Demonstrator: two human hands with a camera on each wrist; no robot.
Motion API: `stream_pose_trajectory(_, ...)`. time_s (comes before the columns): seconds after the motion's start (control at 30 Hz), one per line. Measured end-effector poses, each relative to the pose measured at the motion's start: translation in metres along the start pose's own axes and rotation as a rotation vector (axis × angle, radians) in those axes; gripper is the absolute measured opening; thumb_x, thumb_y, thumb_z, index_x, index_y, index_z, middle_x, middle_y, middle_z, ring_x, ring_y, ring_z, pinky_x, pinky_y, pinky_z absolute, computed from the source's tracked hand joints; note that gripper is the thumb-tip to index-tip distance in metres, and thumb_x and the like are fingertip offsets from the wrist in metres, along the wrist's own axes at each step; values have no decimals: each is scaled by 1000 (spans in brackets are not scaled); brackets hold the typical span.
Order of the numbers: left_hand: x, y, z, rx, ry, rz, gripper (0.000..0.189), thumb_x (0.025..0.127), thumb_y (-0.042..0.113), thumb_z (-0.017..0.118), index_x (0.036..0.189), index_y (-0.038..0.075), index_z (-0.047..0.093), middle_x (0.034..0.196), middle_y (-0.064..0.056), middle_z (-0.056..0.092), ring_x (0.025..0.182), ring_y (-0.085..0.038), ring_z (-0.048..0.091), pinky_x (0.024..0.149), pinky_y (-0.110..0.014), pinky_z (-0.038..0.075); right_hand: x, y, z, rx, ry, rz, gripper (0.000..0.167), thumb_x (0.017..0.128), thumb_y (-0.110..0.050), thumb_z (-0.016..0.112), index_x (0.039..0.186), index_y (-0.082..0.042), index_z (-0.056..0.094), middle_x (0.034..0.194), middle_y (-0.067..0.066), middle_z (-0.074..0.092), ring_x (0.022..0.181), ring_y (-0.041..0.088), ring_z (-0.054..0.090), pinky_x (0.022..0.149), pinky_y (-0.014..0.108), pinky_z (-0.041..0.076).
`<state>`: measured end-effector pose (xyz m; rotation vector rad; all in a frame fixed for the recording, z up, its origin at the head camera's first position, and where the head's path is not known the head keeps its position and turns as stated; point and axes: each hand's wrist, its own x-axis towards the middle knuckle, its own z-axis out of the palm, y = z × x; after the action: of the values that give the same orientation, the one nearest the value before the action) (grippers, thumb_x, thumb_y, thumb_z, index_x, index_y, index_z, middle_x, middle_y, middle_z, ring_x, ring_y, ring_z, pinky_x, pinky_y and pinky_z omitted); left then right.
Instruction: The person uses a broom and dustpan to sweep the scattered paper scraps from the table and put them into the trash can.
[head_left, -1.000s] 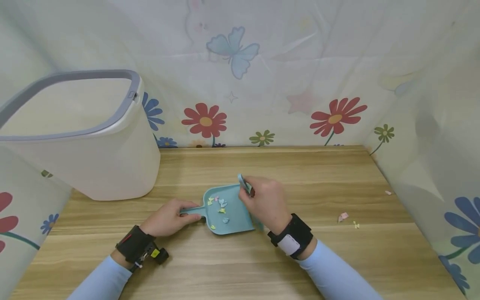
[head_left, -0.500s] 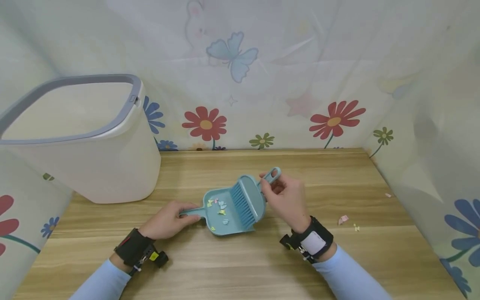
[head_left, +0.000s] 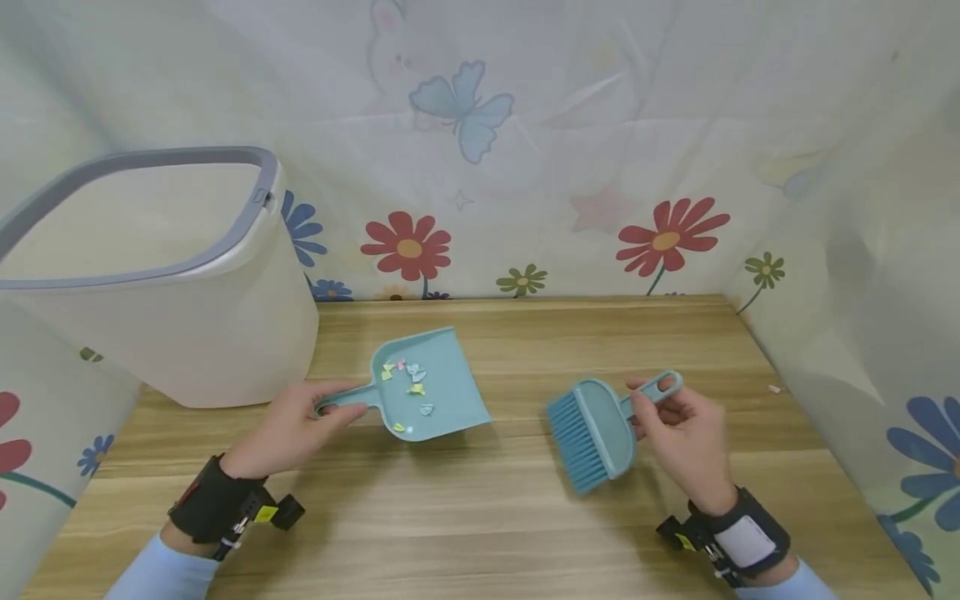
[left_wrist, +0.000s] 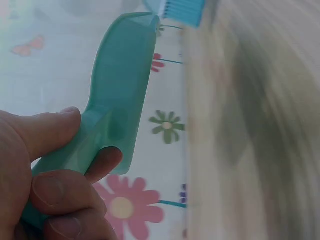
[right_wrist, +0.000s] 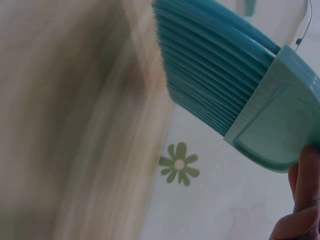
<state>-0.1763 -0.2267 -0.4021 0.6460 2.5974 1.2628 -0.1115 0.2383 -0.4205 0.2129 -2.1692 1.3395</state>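
My left hand [head_left: 288,429] grips the handle of a blue-green dustpan [head_left: 442,383], thumb on one side and fingers curled round the other. Several small paper scraps [head_left: 416,389] in yellow, blue and pink lie in the pan, toward its handle end. The left wrist view shows the underside of the dustpan [left_wrist: 122,75] above the blurred tabletop. On the right, my right hand [head_left: 686,442] pinches the handle of a matching hand brush [head_left: 611,425], its bristles pointing left and down. In the right wrist view the brush's bristles [right_wrist: 210,60] spread out in front of the fingers.
A tall white bin [head_left: 232,333] with a grey rim stands at the back left of the wooden table [head_left: 480,517]. One pink scrap [head_left: 774,389] lies near the right edge. A flower-printed curtain [head_left: 570,167] closes off the back and sides.
The brush has come off the dustpan and moved right with my right hand, over where two scraps lay. My left hand has raised the dustpan and shifted it left and back.
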Motion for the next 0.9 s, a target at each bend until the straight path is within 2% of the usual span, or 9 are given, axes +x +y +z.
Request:
stream_pose_trajectory(0.07,-6,10,-10,32,30,-9,41,102,34,68,136,10,68,112,-4,76,66,-9,50,52,-25,39,-6,4,-11,-4,22,28,13,90,14,67,98,8,75,83,-5,77,54,0,67,47,20,53)
stream_pose_trajectory(0.17,-15,26,-26,101,84,9,38,103,32,67,135,11,69,97,-1,73,56,-7,40,50,-26,37,-14,6,-25,-7,59,84,9,90,16,66,90,10,72,87,-17,75,51,2,66,47,19,53)
stream_pose_trajectory(0.33,-29,51,-53,228,208,60,36,102,26,68,134,10,69,90,-1,70,54,-7,41,47,-26,34,-23,7,-42,-16,103,142,9,89,20,64,83,13,66,89,-20,75,50,2,65,47,19,52)
stream_pose_trajectory(0.43,-37,64,-69,278,294,91,34,101,23,71,133,13,70,80,1,64,52,-8,40,45,-26,32,-27,8,-47,-7,114,180,6,89,20,64,88,15,67,89,-17,76,50,3,65,47,19,52)
stream_pose_trajectory(0.53,-42,75,-84,318,391,149,32,98,17,74,130,15,72,70,5,54,52,-8,38,46,-26,30,-28,9,-50,-8,113,207,7,89,20,64,89,14,68,89,-15,77,50,4,65,47,19,52)
stream_pose_trajectory(0.67,-47,87,-108,373,516,212,37,96,10,75,133,13,71,70,8,51,52,-5,33,47,-26,27,-29,9,-52,-37,97,214,8,89,20,64,89,13,68,89,-19,76,51,2,65,48,20,52)
stream_pose_trajectory(0.8,-48,91,-134,399,619,162,36,100,12,69,136,6,68,73,12,45,55,-2,29,48,-25,24,-29,10,-51,-53,89,232,7,90,18,64,92,14,70,88,-22,74,51,2,65,48,20,53)
stream_pose_trajectory(0.9,-46,85,-153,419,713,142,35,104,15,65,134,-2,66,76,18,40,64,2,30,56,-18,24,-30,12,-50,-64,82,243,7,91,16,65,96,14,71,86,-22,74,51,2,65,48,20,53)
